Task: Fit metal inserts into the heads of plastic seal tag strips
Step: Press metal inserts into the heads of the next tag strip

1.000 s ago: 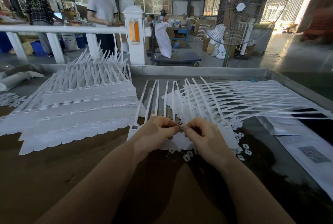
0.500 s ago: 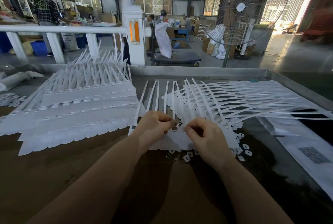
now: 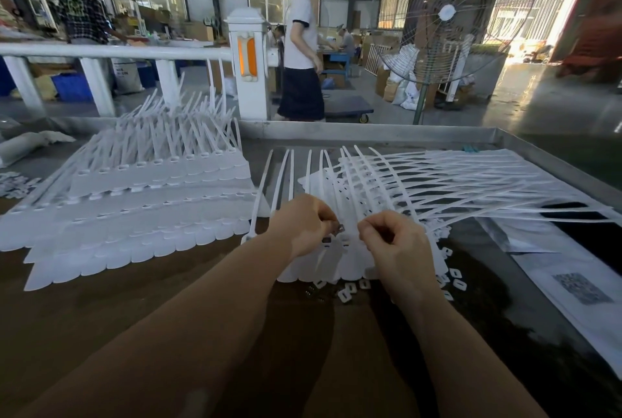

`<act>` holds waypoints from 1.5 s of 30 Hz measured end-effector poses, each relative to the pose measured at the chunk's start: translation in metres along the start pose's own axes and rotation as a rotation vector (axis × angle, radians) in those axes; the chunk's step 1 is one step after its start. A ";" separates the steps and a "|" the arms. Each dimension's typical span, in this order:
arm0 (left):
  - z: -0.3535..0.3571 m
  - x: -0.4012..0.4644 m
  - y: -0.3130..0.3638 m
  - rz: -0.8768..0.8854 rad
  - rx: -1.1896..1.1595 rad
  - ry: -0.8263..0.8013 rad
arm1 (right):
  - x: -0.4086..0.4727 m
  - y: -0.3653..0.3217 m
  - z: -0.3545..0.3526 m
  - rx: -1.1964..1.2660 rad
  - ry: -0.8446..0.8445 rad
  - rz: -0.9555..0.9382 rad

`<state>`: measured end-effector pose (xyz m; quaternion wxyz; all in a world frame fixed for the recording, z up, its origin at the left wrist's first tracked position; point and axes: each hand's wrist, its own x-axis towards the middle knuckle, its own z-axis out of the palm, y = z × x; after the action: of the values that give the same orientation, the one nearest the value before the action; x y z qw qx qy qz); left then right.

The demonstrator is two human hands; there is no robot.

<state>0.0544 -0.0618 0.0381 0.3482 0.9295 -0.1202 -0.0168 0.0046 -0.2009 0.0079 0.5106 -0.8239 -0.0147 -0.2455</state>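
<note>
A fanned row of white seal tag strips (image 3: 340, 259) lies in front of me, tails pointing away and to the right. My left hand (image 3: 303, 224) pinches a small metal insert (image 3: 340, 227) at its fingertips, just above the heads of the strips. My right hand (image 3: 397, 242) hovers beside it with fingers curled, resting on the strip heads; what it pinches is hidden. A dark slot in one strip head (image 3: 326, 240) shows below the insert. Small white caps (image 3: 346, 293) and dark inserts (image 3: 311, 291) lie scattered near the strip ends.
A large layered stack of white strips (image 3: 134, 202) fills the left of the table. Papers (image 3: 572, 286) lie at the right. A metal rim (image 3: 370, 133) bounds the table's far side. A person walks past beyond it, beside a standing fan (image 3: 444, 13).
My hands have drawn slightly apart, the insert staying in my left fingertips. The person behind the table has walked to the right.
</note>
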 end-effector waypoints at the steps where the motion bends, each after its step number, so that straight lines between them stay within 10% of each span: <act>1: 0.001 0.001 0.002 -0.002 0.032 -0.004 | 0.000 0.000 0.000 0.009 0.004 0.009; 45: -0.001 -0.002 0.007 0.122 0.048 -0.045 | 0.003 0.002 -0.001 0.017 0.010 0.028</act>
<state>0.0511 -0.0659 0.0428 0.3235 0.9279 -0.1849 -0.0135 0.0078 -0.2037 0.0080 0.5212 -0.8183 -0.0029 -0.2422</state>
